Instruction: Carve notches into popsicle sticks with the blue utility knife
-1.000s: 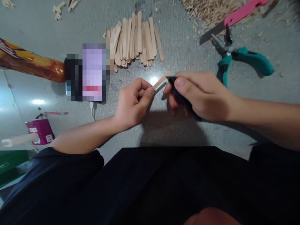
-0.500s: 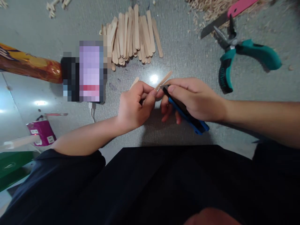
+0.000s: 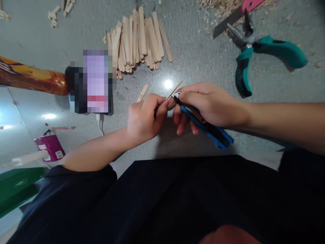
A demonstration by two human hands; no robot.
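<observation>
Near the middle of the head view, my left hand (image 3: 149,113) is closed in a pinch on a wooden craft stick (image 3: 175,88), which is turned edge-on and slants up to the right. My right hand (image 3: 208,103) is wrapped round a blue and black utility knife (image 3: 200,120). The knife's blade tip is up against the stick or very close to it; contact is hard to make out. Another craft stick (image 3: 142,92) lies just beyond my left hand, partly hidden by it. Farther out rests a pile of craft sticks (image 3: 137,39).
Green-handled pliers (image 3: 250,45) lie at the right, beside a pink-handled saw blade (image 3: 228,23) and wood shavings (image 3: 218,8). On the left are a propped phone (image 3: 98,81) with a cable, a bottle (image 3: 33,76) and a purple power socket block (image 3: 50,148).
The craft stick in my left hand has rolled from its flat face to its narrow edge. The knife blade has tilted and catches light. The whole view has shifted slightly.
</observation>
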